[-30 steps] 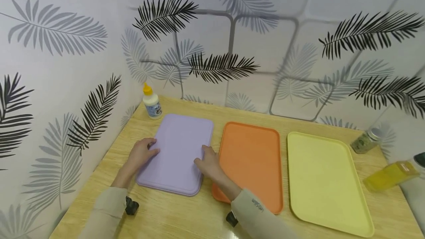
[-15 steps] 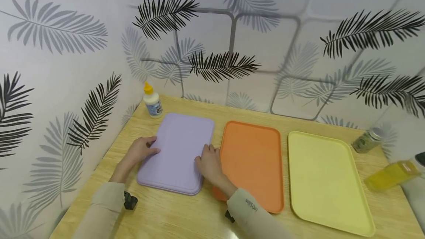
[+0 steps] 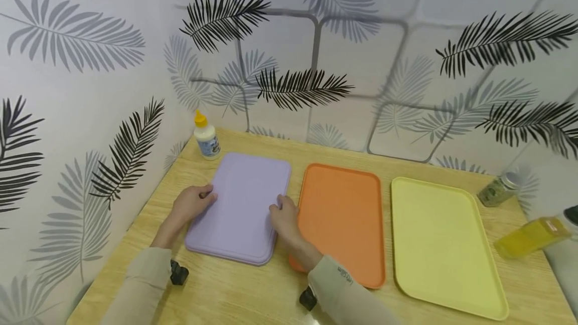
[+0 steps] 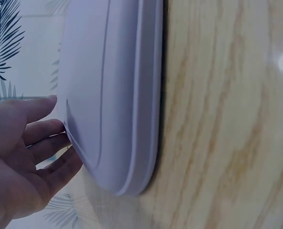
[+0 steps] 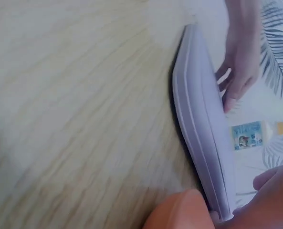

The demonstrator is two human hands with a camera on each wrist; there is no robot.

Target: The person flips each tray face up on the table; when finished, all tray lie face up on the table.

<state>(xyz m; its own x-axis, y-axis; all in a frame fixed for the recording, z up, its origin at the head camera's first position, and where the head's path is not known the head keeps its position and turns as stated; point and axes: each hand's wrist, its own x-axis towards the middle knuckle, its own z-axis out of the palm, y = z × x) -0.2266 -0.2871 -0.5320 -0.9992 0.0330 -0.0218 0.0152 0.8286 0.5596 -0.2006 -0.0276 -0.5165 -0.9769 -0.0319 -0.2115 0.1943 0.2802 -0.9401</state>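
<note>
A purple tray (image 3: 246, 204) lies at the left of the table, a smooth raised face upward and a ridged rim along its side. My left hand (image 3: 191, 203) holds its left edge; in the left wrist view the thumb is on the upper side and bent fingers (image 4: 48, 138) meet the edge. On the opposite long edge, my right hand (image 3: 285, 217) grips the rim between thumb and fingers. The fingertips under that edge are hidden in the head view. In the right wrist view the tray (image 5: 201, 114) appears edge-on, flat or nearly flat on the wood.
To the right lie an orange tray (image 3: 340, 214), partly under my right forearm, and a yellow tray (image 3: 442, 245). A white glue bottle (image 3: 207, 139) with a yellow cap stands behind the purple tray. A small jar (image 3: 498, 190) and a bottle of yellow liquid (image 3: 535, 237) stand far right.
My right hand's fingers and thumb have shifted slightly along the purple tray's right edge. The left hand and the trays stay almost in place.
</note>
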